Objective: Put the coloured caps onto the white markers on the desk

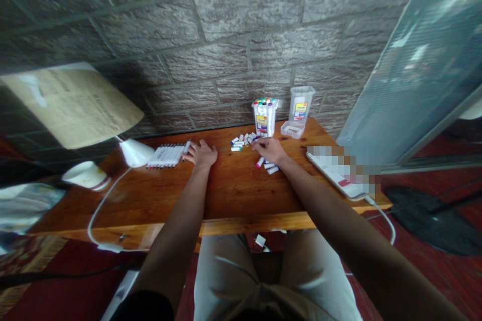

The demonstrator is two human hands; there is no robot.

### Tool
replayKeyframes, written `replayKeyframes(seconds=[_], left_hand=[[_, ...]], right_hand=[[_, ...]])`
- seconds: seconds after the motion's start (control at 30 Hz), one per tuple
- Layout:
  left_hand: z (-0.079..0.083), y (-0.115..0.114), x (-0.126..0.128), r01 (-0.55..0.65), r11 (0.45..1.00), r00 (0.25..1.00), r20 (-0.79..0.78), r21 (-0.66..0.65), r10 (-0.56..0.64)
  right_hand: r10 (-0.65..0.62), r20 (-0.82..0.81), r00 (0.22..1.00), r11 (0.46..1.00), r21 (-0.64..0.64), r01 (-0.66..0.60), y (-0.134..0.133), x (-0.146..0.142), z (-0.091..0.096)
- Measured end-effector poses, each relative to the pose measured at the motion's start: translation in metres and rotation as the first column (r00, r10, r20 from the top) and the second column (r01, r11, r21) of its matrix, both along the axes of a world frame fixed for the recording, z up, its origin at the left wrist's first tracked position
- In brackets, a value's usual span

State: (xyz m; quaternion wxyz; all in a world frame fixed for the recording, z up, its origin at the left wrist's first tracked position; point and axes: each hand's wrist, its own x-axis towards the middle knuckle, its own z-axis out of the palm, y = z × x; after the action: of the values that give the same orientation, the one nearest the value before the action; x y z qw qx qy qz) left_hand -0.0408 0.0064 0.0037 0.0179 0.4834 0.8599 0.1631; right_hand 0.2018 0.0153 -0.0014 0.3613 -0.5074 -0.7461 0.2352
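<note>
We've got a grey stone-block wall (226, 35) filling the back, and against it our long table of glossy reddish-brown wood (233, 195). Over on the left stands the lamp with a tan printed shade and white base (75, 108); on the right lies a flat white device (327, 173), partly pixelated, cable plugged in. Near the wall we have a clear plastic box packed with white, colour-topped markers (265, 119), and beside it a labelled clear plastic container (301, 103) standing open. Left again, a white cup (85, 174) tilts beside the lamp.

Now our hands! Our left hand (203, 154) is palm down, fingers spread, fingertips at the right end of a neat row of slim white pens (167, 155). Our right hand (271, 150) bends its fingers close together over short white caps with coloured ends (236, 149), scattered before the packed box; we can't tell whether it grips one.
</note>
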Motion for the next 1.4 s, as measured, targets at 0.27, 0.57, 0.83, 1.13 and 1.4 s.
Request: replayKeyframes(seconds=[0.27,0.57,0.83,1.13,1.4], left_hand=[[-0.002,0.001,0.006,0.107,0.993,0.994,-0.019,-0.052,-0.108],[-0.008,0.004,0.012,0.265,0.964,0.961,-0.069,-0.035,-0.267],[-0.003,0.003,0.006,0.155,0.988,0.988,-0.008,-0.002,-0.155],[-0.002,0.005,-0.009,-0.037,0.999,0.998,0.043,-0.015,0.038],[-0.007,0.006,-0.002,0.001,1.000,1.000,0.008,-0.014,-0.001]], right_hand=[[-0.002,0.005,1.000,1.000,0.006,0.002,0.001,-0.001,-0.001],[0.015,0.018,1.000,1.000,0.007,-0.015,0.001,0.000,-0.001],[0.032,0.005,0.999,0.999,0.022,-0.032,0.001,0.001,-0.002],[0.038,0.020,0.999,0.999,0.007,-0.038,0.001,0.001,-0.001],[0.027,0.041,0.999,1.000,-0.010,-0.027,-0.001,0.000,0.001]])
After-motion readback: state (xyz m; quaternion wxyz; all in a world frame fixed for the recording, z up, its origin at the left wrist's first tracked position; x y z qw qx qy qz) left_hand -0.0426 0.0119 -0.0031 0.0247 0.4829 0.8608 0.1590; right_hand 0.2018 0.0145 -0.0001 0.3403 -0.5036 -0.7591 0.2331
